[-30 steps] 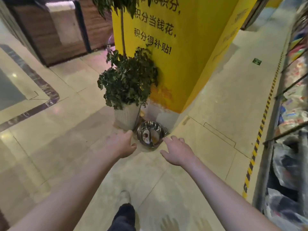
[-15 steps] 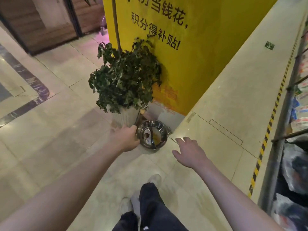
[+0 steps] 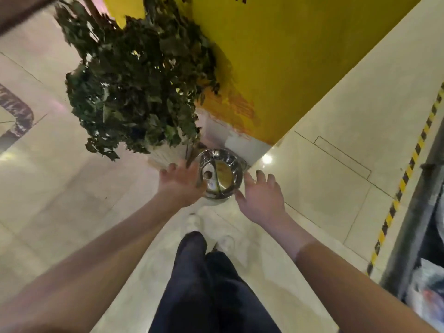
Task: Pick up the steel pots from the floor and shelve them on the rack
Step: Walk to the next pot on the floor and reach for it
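A shiny steel pot (image 3: 222, 175) stands on the tiled floor at the foot of a yellow pillar, seen from above, with a divider across its inside. My left hand (image 3: 180, 182) is at the pot's left rim, fingers spread, overlapping its edge. My right hand (image 3: 260, 195) hovers just right of the pot, fingers apart and holding nothing. Whether either hand touches the pot is unclear. The rack (image 3: 415, 224) runs along the right edge of the view.
A leafy potted plant (image 3: 141, 92) in a white pot stands directly left of and behind the steel pot. The yellow pillar (image 3: 288, 56) rises behind it. Black-and-yellow tape (image 3: 406, 179) marks the floor beside the rack. My legs (image 3: 206, 280) and white shoes are below.
I have stepped closer and leaned over the pot. Both hands moved in toward it, the right one from well to the side up to its right rim.
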Motion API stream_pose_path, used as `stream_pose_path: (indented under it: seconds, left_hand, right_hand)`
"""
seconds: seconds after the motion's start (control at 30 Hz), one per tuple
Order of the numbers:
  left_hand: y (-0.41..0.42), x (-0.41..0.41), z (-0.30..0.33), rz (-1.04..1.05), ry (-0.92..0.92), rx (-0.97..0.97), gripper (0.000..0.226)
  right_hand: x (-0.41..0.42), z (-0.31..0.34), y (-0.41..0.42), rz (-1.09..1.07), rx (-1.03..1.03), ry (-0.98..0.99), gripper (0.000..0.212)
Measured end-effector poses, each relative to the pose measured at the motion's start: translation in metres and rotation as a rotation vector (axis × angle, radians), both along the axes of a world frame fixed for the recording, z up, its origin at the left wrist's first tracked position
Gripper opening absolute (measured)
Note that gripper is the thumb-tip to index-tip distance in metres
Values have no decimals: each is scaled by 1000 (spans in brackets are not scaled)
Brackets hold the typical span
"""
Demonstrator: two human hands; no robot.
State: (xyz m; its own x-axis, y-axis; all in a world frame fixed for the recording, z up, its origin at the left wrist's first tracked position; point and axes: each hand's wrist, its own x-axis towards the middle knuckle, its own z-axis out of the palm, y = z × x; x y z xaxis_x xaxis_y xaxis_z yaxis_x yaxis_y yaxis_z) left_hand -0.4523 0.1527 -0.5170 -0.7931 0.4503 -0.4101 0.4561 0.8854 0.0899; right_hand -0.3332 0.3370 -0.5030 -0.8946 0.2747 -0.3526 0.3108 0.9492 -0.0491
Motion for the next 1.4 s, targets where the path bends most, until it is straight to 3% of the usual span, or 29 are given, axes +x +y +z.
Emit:
stream_pose_path:
  seconds: [0.2, 0.43, 0.6, 0.77, 0.9, 1.07, 1.23, 1.4]
  left_hand:
    - [23, -41, -204, -1, -23, -50, 68]
    - [32, -84, -459, 14, -62, -87, 57]
    - [44, -126, -573, 68, -56, -1, 43]
    - [46, -157, -633, 187, -172, 123, 44]
    - [49, -149, -634, 263, -197, 188, 54]
    - [45, -124, -579, 238, -104, 326, 56]
    - [48, -91, -457, 350, -147, 342, 64]
    - [40, -51, -287, 347, -246, 332, 70]
  right_hand:
    - [-41, -199, 14, 5, -96, 12, 51]
    - [-63, -466, 21, 116, -102, -17, 58]
    - [-94, -591, 58, -295, -73, 99, 69]
    - [-112, -659, 80, -571, -249, 97, 58]
    - [-117, -662, 71, -588, -224, 121, 47]
    - [-93, -594, 72, -623, -331, 291, 53]
    - [-64, -474, 76, -583, -260, 198, 55]
    - [-19, -310, 72, -592, -330, 190, 58]
